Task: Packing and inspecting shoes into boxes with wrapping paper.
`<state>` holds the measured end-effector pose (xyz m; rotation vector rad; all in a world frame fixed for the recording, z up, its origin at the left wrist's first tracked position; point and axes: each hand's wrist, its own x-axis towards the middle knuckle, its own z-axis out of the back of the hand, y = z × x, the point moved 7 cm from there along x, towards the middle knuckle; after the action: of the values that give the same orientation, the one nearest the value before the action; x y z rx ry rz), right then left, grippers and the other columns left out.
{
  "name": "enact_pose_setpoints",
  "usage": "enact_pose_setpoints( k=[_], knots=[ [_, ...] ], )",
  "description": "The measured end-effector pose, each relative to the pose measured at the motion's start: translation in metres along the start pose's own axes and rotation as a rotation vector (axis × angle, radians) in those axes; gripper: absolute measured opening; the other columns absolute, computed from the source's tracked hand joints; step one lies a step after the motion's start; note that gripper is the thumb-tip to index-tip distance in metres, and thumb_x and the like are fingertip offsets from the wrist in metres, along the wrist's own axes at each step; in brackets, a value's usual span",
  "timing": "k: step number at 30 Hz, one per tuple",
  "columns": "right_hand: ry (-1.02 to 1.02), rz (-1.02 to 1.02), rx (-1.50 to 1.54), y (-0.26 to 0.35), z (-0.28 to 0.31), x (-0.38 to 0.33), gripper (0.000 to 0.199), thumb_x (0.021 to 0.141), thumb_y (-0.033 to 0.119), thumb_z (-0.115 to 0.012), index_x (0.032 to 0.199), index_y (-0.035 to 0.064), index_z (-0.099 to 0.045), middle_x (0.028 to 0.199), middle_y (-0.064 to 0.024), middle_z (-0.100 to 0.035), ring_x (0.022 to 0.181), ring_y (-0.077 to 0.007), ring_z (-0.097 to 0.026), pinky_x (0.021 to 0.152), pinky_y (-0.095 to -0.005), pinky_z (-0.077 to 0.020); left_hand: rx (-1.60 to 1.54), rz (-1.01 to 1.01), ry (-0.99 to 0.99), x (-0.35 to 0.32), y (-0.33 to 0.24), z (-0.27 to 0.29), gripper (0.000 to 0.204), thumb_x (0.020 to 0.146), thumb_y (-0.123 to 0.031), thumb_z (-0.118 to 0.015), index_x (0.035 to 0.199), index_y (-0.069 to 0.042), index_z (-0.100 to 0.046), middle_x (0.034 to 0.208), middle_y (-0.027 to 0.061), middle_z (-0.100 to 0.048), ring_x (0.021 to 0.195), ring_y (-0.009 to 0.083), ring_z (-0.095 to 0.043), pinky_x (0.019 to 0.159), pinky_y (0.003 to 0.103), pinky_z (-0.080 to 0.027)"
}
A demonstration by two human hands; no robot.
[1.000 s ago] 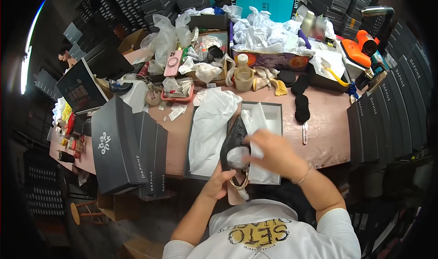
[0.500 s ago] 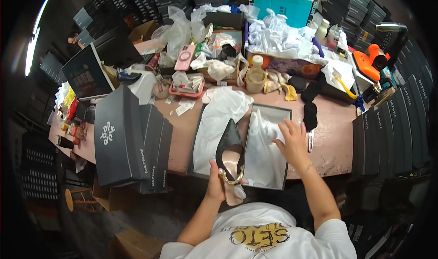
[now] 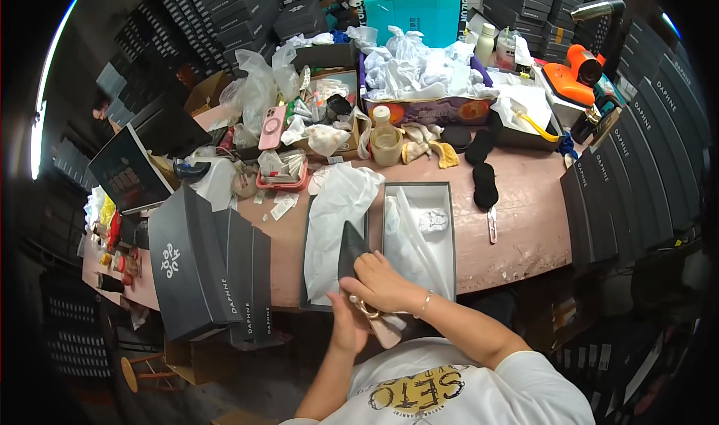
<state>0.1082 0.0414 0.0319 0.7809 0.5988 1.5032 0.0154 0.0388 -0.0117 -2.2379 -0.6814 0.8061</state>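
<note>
A black pointed shoe with a pale insole and a gold-and-pearl strap is held in front of me, toe pointing away. My left hand grips it from the left side near the strap. Across the shoe's opening lies my right hand, its fingers bent over and into the front part; their tips are hidden. Beneath the toe, white tissue paper spreads over the left half of an open grey shoe box. The right half contains a white-wrapped item and crumpled paper.
Dark shoe boxes stand at the left and right. Behind are a bottle of yellowish liquid, a pink phone, a red basket and a carton of crumpled white paper. Black pads lie right of the open box.
My right hand has left the right half of the box and come down onto the shoe, covering its opening. The left hand still holds the shoe. The whole view has shifted.
</note>
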Motion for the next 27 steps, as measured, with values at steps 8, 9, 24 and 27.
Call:
enact_pose_setpoints(
  k=[8,9,24,27],
  knots=[
    [-0.042,0.051,0.000,0.021,-0.028,-0.015,0.056,0.096,0.043,-0.039,0.098,-0.0116,-0.052,0.095,-0.0250,-0.048,0.098,-0.0407,-0.046,0.100,-0.0552,-0.0273,0.048,-0.078,-0.202,0.042,-0.029,0.024,0.044,0.099,-0.039,-0.044,0.130,-0.009,-0.041,0.101,0.0102,-0.055,0.087,0.0199,-0.060,0.077,0.035,-0.052],
    [-0.056,0.074,0.032,0.023,-0.031,-0.010,0.057,0.096,0.043,-0.038,0.097,-0.0116,-0.053,0.094,-0.0250,-0.048,0.097,-0.0404,-0.046,0.099,-0.0540,-0.0286,0.057,-0.104,-0.242,0.041,-0.034,0.028,0.041,0.100,-0.037,-0.042,0.129,-0.008,-0.041,0.102,0.0097,-0.054,0.086,0.0193,-0.059,0.077,0.034,-0.051],
    [-0.023,0.124,0.019,0.052,0.007,-0.065,0.064,0.091,0.049,-0.049,0.123,-0.0068,-0.048,0.123,-0.0218,-0.049,0.119,-0.0363,-0.043,0.105,-0.0504,-0.0250,0.138,-0.267,-0.131,0.013,-0.037,-0.007,0.047,0.100,-0.031,-0.046,0.135,0.000,-0.041,0.116,0.0089,-0.057,0.099,0.0162,-0.058,0.087,0.030,-0.048],
    [0.023,0.096,0.163,0.034,0.010,-0.070,0.055,0.095,0.042,-0.044,0.130,0.0004,-0.049,0.135,-0.0181,-0.046,0.125,-0.0326,-0.042,0.104,-0.0460,-0.0278,0.014,-0.207,-0.118,0.020,-0.046,-0.010,0.047,0.099,-0.027,-0.049,0.137,0.000,-0.040,0.117,0.0082,-0.057,0.099,0.0144,-0.059,0.085,0.030,-0.050]
  ],
)
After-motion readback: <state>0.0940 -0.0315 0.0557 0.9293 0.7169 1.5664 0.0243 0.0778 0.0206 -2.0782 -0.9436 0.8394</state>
